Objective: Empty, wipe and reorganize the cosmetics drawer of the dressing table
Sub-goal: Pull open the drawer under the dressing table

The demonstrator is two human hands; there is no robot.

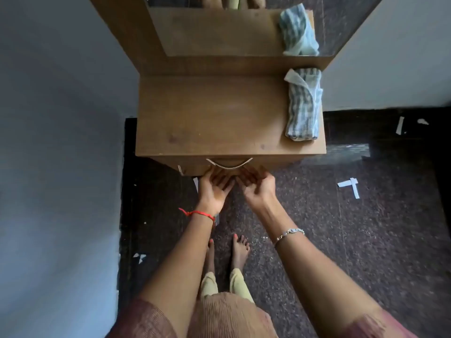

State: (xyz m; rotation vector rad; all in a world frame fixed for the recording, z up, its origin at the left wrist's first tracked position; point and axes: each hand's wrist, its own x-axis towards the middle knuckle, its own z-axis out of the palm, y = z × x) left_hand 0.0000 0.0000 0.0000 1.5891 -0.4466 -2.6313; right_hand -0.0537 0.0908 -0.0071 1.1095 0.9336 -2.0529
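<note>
Brown laminate is meeting the fingers [213,173] at the lower centre of the frame. Both hands are lying palm up, with the fingers lightly bent and spread, their tips touching the lower edge of the drawer [195,167] just beneath its curved metal handle [229,165]. Neither the left hand [214,190] nor the right hand [259,187] is wrapping round the handle, and neither is holding anything. Whether the tips are hooking under the edge is hidden by the drawer front.

The upturned palms are probably reaching for a lip under the panel, so that both hands can be pulling evenly and the drawer slides out straight. Only a narrow strip of the drawer is showing under the table [207,113]. It is sitting flush and closed, so the cosmetics inside are hidden and the emptying is not yet begun.

A red thread [195,212] is circling the left wrist and a silver bracelet [290,232] the right.

Towards the upper right of the frame, a folded blue-and-white checked cloth [303,106] is lying on the table's right edge. It is likely waiting there for the wiping, within reach but out of the way of unloading. The mirror [219,30] above is reflecting it. Around the table, white paper scraps [349,187] are lying on the dark speckled floor [341,235].
</note>
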